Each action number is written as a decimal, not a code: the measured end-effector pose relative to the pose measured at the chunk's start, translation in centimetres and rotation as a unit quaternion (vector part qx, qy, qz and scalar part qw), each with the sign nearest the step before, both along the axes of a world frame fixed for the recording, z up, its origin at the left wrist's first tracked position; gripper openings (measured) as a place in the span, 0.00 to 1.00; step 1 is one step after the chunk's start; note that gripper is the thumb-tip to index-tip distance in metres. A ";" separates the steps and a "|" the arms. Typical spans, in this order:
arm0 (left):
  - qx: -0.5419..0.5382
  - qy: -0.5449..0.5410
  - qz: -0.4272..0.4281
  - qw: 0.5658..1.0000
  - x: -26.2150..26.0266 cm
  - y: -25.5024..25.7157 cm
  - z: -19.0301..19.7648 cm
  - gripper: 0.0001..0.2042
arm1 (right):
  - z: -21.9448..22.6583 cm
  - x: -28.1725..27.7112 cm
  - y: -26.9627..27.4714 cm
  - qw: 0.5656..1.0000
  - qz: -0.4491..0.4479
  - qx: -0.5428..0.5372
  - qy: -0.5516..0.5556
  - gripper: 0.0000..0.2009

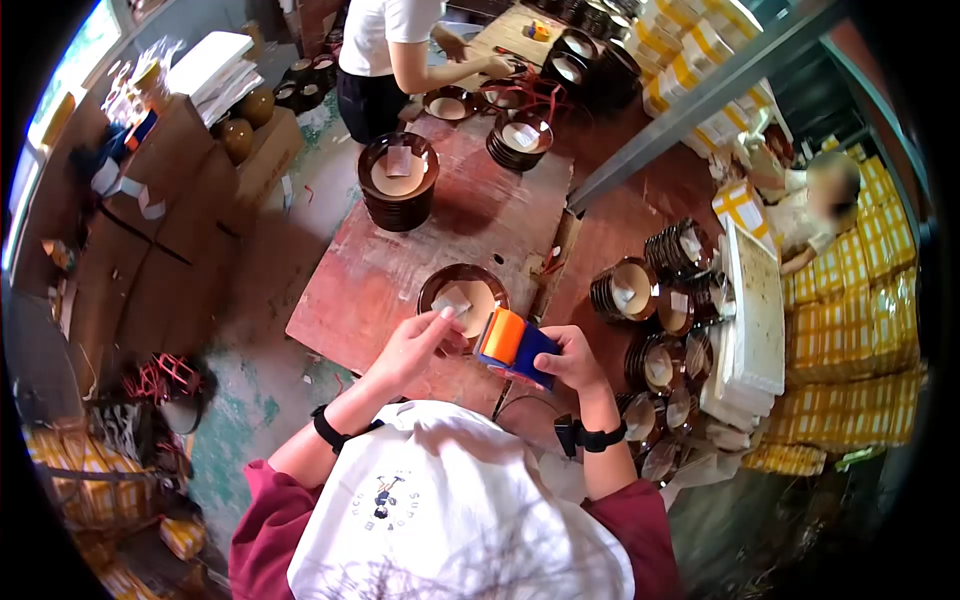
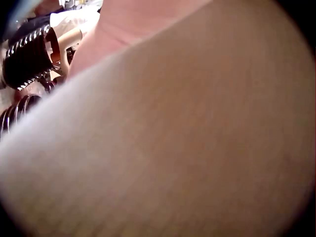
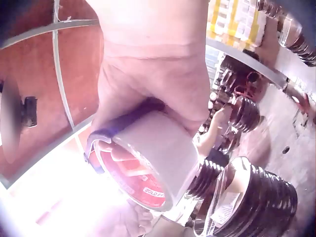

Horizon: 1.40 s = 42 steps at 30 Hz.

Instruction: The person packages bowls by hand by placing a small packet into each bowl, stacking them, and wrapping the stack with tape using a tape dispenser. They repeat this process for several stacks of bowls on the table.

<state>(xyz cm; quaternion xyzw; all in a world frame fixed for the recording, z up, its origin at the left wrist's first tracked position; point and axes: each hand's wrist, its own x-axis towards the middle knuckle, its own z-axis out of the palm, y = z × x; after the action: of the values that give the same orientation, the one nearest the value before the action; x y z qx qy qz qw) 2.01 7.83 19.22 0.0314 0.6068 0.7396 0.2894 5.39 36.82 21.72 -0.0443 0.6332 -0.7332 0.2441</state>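
Note:
My right hand [image 1: 575, 360] grips a blue tape dispenser [image 1: 532, 358] with an orange roll [image 1: 503, 336] at its left end. In the right wrist view, that hand [image 3: 153, 79] is above the wide tape roll [image 3: 165, 148]. My left hand [image 1: 410, 350], fingers bent, is at the near left rim of a brown bowl [image 1: 432, 290] with a pale inside. Its thumb is by a white paper slip [image 1: 454, 299] in the bowl; whether it pinches anything is unclear. The right wrist view shows the bowl on a stack [image 3: 266, 202]. Mostly blurred skin fills the left wrist view.
Bowl stacks [image 1: 398, 205] [image 1: 518, 145] stand farther back on the reddish table [image 1: 340, 290]. More bowls [image 1: 625, 290] are to the right, beside white foam slabs [image 1: 755, 310]. A metal post [image 1: 690, 115] slants across the right side. Other people are at the back and far right.

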 end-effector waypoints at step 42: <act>-0.144 -0.121 0.164 0.968 -15.6 -12.6 -26.4 0.13 | 17.0 -12.8 -9.1 0.854 0.125 0.497 -0.094 0.19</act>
<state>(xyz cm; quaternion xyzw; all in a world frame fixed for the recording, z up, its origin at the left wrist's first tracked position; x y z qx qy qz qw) -13.59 -4.75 -7.22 -0.2003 0.6640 0.6804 0.2368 -7.46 27.71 38.72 0.0736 0.8763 -0.2852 0.3813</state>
